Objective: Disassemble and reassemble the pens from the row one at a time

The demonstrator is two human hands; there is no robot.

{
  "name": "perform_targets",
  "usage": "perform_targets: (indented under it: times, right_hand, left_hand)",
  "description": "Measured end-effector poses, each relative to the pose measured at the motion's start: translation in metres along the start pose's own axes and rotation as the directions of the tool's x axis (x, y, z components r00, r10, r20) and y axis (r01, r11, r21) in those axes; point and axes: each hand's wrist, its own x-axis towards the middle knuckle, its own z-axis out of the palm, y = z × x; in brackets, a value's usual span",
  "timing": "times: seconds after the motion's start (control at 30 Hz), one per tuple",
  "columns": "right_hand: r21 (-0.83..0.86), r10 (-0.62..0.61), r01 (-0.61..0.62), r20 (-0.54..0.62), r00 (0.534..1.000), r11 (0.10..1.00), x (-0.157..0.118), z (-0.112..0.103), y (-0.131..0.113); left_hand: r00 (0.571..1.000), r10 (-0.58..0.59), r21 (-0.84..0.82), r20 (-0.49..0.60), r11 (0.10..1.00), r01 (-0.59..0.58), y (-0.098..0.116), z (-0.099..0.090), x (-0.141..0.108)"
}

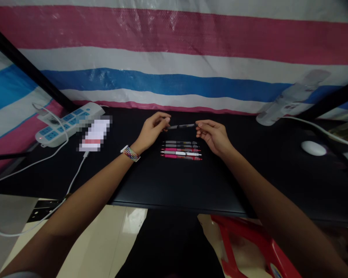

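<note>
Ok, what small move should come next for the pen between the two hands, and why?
Probably lower the held pen onto the black table, at the far side of the row of pens. The left hand and right hand have it by opposite ends, just beyond that row and nearly parallel to it.

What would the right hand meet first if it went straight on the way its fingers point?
Most likely the left hand, at the other end of the grey-and-black pen that the right hand pinches, though depth is hard to judge here.
</note>
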Motion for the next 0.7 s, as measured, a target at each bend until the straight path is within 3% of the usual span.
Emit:
perform_targets:
  times: [0.27,0.5,0.7]
  right_hand:
    - [-0.007,-0.013,0.013,0.008,1.0,1.0,-0.0011,0.0011,0.0004]
    - [0.032,-0.027,0.027,-0.004,1.0,0.999,0.0002,-0.0003,0.001]
    - [-0.005,-0.023,0.023,-0.002,1.0,1.0,-0.0004,0.0002,0.0009]
  left_hand:
    - [0.998,-0.061,0.032,-0.015,0.998,0.061,-0.003,0.0002,-0.0011]
    - [0.998,0.057,0.05,0.024,0.997,-0.058,-0.0047,-0.0001,0.001]
    - [1.0,0.007,0.042,0.006,0.999,-0.007,-0.0022,0.0006,0.0005]
